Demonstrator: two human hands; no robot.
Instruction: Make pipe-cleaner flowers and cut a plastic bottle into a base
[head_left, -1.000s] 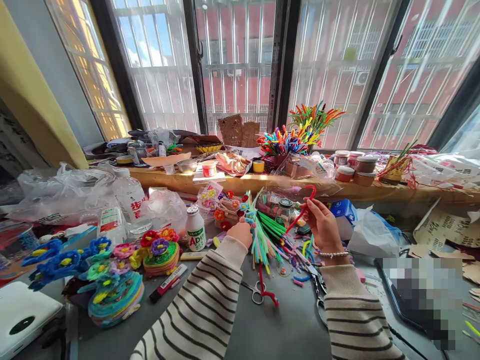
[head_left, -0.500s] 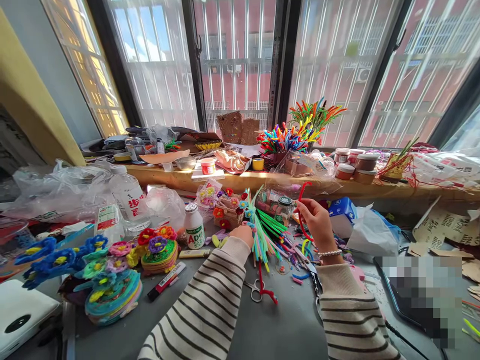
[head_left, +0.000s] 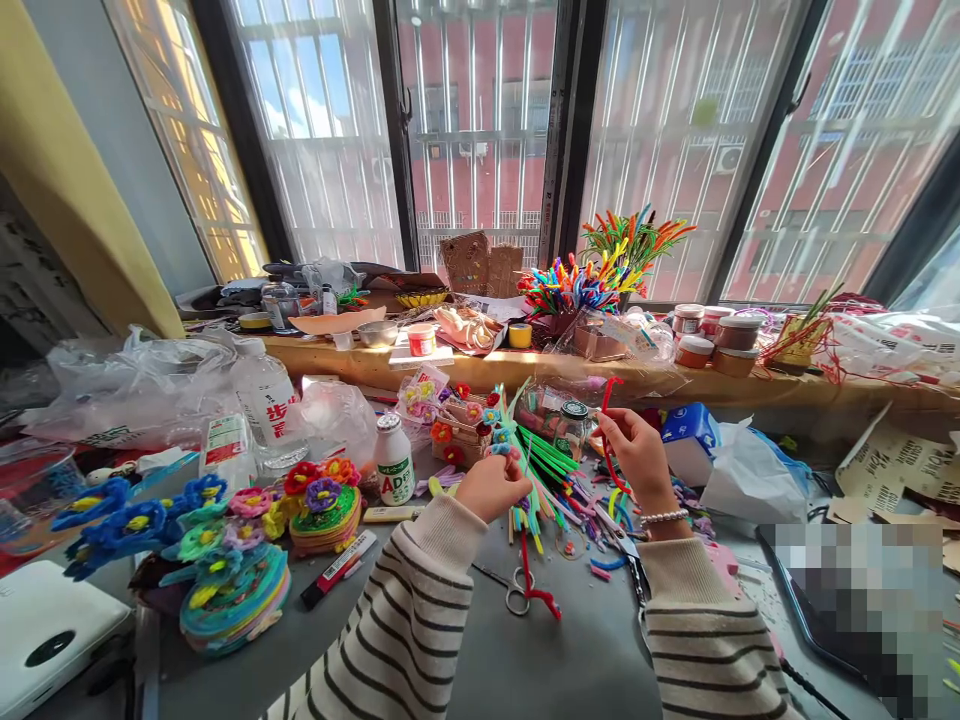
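My right hand (head_left: 636, 452) is closed in a pinch on a red pipe cleaner (head_left: 608, 440), whose bent length sticks out above and below the fingers. My left hand (head_left: 491, 487) is also closed, fingertips pressed together in front of a bundle of pale green pipe cleaners (head_left: 537, 492); whatever is between them is hidden. Just behind it stands a small basket (head_left: 459, 440) decorated with colourful fuzzy flowers. Below the hands, another red pipe cleaner (head_left: 541, 597) lies bent across the scissors (head_left: 517, 590) on the grey table.
A white bottle (head_left: 393, 460) and fuzzy flowers on round coiled bases (head_left: 236, 605) stand at left. Pipe cleaner scraps lie around a glass jar (head_left: 574, 425) and a second metal tool (head_left: 637, 580). A phone (head_left: 817, 600) lies at right. Paint pots (head_left: 739, 335) line the sill.
My left hand has drawn back slightly toward me from the flower basket, showing more of its back. My right hand keeps the red pipe cleaner at nearly the same place. The view has shifted slightly.
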